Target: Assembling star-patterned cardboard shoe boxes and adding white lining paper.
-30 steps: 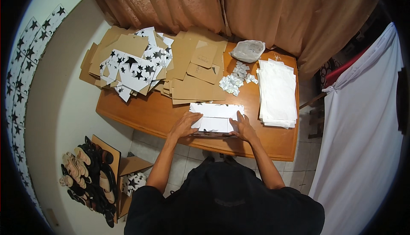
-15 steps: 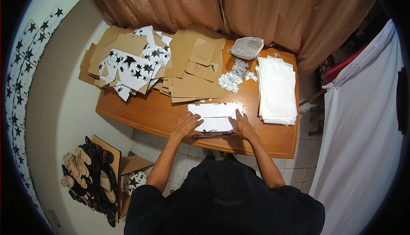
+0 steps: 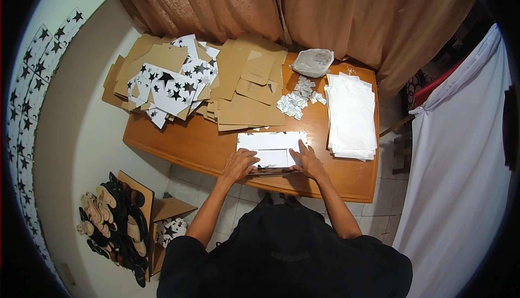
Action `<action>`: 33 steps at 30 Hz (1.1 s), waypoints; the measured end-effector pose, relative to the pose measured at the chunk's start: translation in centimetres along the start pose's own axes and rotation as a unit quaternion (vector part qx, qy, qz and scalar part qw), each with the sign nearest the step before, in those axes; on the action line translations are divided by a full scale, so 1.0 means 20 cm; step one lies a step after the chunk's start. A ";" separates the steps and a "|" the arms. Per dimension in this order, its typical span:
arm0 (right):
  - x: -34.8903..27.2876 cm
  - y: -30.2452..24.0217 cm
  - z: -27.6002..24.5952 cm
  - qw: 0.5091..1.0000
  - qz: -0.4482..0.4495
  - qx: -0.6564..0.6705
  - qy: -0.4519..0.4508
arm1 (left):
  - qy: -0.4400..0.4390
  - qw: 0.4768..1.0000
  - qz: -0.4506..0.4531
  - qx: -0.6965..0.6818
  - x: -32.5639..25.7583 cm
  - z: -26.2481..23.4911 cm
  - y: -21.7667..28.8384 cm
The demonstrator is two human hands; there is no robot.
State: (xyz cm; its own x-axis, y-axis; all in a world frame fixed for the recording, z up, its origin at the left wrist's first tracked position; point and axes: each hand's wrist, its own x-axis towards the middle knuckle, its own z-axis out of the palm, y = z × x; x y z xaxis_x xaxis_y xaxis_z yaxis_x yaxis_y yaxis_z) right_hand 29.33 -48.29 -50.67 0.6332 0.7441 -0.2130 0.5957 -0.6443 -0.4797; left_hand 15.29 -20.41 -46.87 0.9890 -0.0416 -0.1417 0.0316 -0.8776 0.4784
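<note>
A white cardboard box (image 3: 264, 141) with black stars on its covering lies near the front edge of the table, its white flaps facing up. My left hand (image 3: 240, 164) grips the box at its left end, with fingers reaching over the top. At the right end my right hand (image 3: 307, 161) holds it the same way, its fingers along the corner and thumb side near the flap seam. The undersides of both hands are hidden.
Flat brown cardboard (image 3: 252, 105) and star-printed sheets (image 3: 173, 92) pile up at the back left of the wooden table (image 3: 179, 141). Small silvery packets (image 3: 292, 104), a plastic bag (image 3: 313, 62) and white sheets (image 3: 351, 119) lie at right. Shoes (image 3: 111, 216) stand lower left.
My left hand has slid slightly toward me along the box's left end. My right hand and the box have barely moved.
</note>
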 end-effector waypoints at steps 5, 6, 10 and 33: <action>0.00 0.02 -0.02 0.999 -0.011 0.032 0.032 | 0.065 0.997 -0.012 -0.026 -0.03 0.05 0.01; 0.00 0.02 -0.02 0.998 -0.013 0.041 0.044 | 0.061 0.996 -0.035 -0.046 -0.03 0.05 0.01; 0.00 0.03 -0.03 0.997 -0.003 0.060 0.039 | 0.144 0.988 -0.031 -0.040 0.00 0.13 0.01; -0.05 -0.19 -0.55 0.896 0.044 0.320 0.304 | 0.385 0.895 -0.165 -0.156 0.05 -0.39 0.39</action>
State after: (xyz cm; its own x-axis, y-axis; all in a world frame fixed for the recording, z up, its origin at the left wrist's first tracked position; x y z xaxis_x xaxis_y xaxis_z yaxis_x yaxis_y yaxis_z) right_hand 31.86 -48.46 -39.28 0.9323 0.3354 0.1356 0.2474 -0.3174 -0.9155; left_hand 17.68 -23.50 -36.49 0.7208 0.6415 0.2625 0.2592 -0.6007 0.7563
